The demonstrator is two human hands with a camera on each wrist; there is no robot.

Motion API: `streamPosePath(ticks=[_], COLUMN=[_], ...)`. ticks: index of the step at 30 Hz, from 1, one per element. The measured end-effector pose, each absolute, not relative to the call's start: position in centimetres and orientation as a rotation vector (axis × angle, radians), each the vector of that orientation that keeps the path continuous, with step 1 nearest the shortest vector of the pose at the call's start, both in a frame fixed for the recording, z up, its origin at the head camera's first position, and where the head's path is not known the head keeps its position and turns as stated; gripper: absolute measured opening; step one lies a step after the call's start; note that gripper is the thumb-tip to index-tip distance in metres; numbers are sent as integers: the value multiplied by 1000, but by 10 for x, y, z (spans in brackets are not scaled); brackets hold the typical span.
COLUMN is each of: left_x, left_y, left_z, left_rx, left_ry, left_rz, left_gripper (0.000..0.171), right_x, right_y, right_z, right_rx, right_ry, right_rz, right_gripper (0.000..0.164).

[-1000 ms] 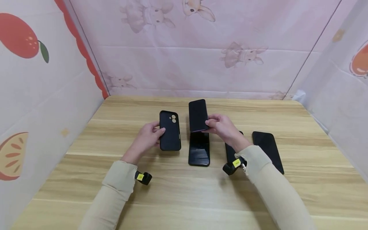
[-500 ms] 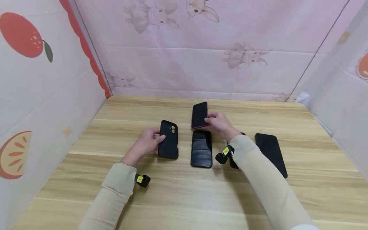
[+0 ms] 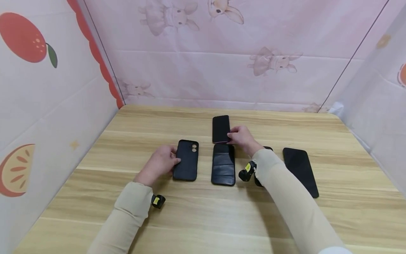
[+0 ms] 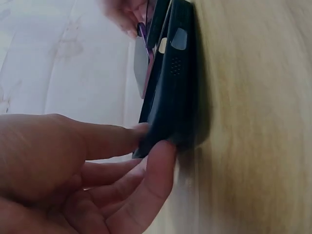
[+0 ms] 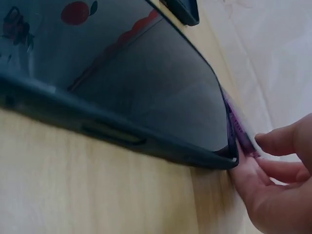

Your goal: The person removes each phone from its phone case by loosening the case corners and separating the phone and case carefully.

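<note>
Plainly, the phone case (image 3: 185, 163) is slim and matt black, with two round camera openings at its far right corner; the left wrist view shows a patch of small dots on one side wall. It is left of the table's (image 3: 196, 225) middle, well in from the far left corner; whether it rests fully on the wood cannot be told. The left hand (image 3: 159, 160) pinches its left side between thumb and fingers. The right hand (image 3: 242, 137) pinches the purple-edged phone (image 3: 221, 128), dark face up, by its right side, near the table's far edge and just beyond the glossy handset (image 3: 223, 169); contact between these two cannot be confirmed.

Room: a narrow strip of wood separates case from glossy handset; a broad stretch runs from the left hand to the table's left edge, and a wider one towards the near side.

Count: one case, one purple-edged phone, one glossy handset, one black device (image 3: 258, 181) partly hidden under the right sleeve (image 3: 285, 183), one long black slab (image 3: 299, 165) towards the right edge. Two wrist cameras (image 3: 158, 201) are worn.
</note>
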State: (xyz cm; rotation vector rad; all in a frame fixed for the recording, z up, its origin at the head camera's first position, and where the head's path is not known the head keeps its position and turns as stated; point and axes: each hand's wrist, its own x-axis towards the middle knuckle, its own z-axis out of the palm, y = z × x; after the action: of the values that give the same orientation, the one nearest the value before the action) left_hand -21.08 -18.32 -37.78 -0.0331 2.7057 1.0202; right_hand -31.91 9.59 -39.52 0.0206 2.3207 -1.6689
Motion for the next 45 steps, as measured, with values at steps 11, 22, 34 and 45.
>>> streamPosePath(ticks=[11, 22, 34, 45], left_x=[-209, -213, -221, -219], left_y=[-178, -131, -84, -73], left_z=[-379, -369, -368, -375], left_rx=[55, 212, 96, 93], left_ry=[2917, 3034, 2757, 2671], left_rz=[673, 642, 944, 1014], left_gripper=[32, 36, 46, 47], right_x=[-312, -297, -240, -214], right_y=[95, 102, 111, 110], right_z=[-387, -379, -366, -381], right_rx=[-45, -149, -343, -257], right_ry=[2555, 2511, 2813, 2672], right_rz=[-1448, -1551, -950, -937], right_gripper=[38, 39, 39, 26])
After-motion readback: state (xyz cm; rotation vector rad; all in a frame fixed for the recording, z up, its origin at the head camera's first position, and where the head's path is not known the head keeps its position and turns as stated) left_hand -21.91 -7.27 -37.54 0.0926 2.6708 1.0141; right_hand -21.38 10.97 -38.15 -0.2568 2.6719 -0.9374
